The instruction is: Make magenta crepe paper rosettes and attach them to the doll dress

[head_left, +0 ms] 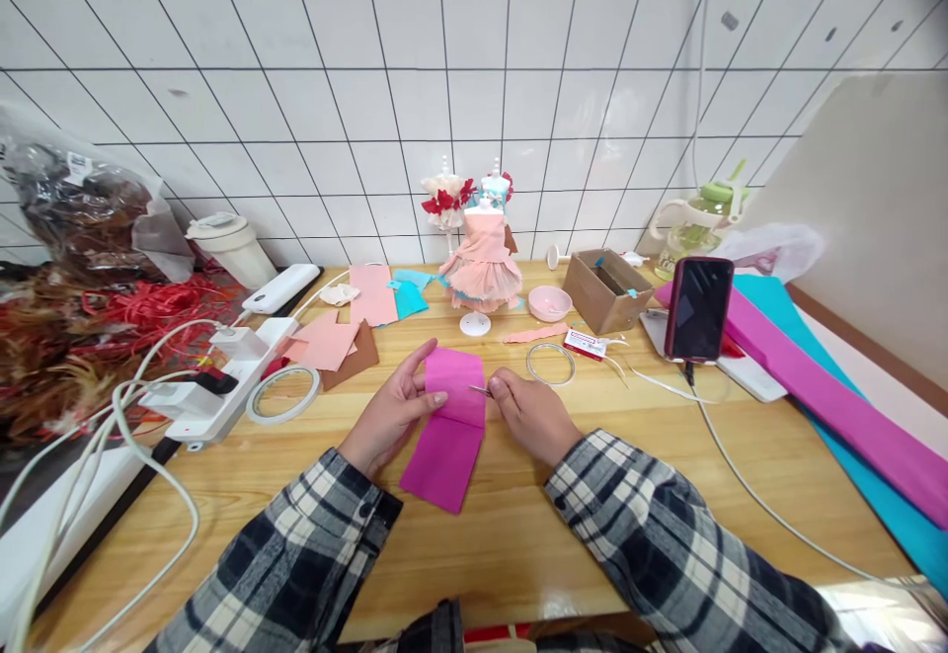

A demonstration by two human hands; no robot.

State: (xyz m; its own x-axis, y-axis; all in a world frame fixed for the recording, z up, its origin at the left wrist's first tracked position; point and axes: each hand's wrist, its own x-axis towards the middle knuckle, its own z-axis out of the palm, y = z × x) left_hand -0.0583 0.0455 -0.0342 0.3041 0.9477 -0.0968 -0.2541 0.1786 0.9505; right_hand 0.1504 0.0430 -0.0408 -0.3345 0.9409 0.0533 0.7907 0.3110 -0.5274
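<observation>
My left hand (400, 398) grips a magenta paper sheet (444, 455) by its left edge, thumb on the front and fingers behind. A crease crosses the sheet; its upper part stands raised and its lower part slopes toward me. At the sheet's right edge, my right hand (529, 411) is closed around a thin, pointed metal tool (478, 390). The tool's tip lies across the upper part of the paper. Most of the tool is hidden in my fist, so its exact kind does not show.
Behind the sheet stands a small dress form in a peach dress (483, 258). A pink bowl (549, 303), a cardboard box (607, 289) and a phone (697, 309) are to the right. Leftward lie a tape roll (283, 394), paper pieces (326, 339) and a power strip (235, 376) with cables.
</observation>
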